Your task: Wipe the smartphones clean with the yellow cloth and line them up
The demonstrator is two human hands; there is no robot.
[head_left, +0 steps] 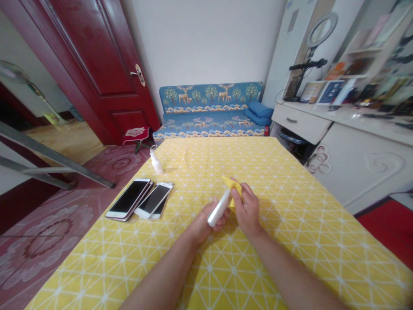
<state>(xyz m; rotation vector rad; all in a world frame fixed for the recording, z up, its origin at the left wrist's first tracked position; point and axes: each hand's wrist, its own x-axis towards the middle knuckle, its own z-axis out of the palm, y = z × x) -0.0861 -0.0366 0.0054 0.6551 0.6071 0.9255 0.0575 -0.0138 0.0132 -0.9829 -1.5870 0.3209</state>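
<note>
My left hand (205, 218) is wrapped round a white smartphone (219, 207), held tilted on its edge above the table. A yellow cloth (232, 186) is pinched in my right hand (248, 207) and pressed against the phone's far end. The phone's screen side is turned away, so I cannot make it out. Left of my hands lie more phones: a large white-framed smartphone (129, 198) on top of another, and beside it a smaller white smartphone (155, 200) partly covering a dark one. Behind them stands a small white spray bottle (156, 162).
A yellow tablecloth (290, 258) with white lines covers the table. Beyond its far edge is a blue patterned sofa (209, 120). A red door (106, 56) and a small stool (136, 134) are at left. A cluttered white dresser (361, 150) stands to the right.
</note>
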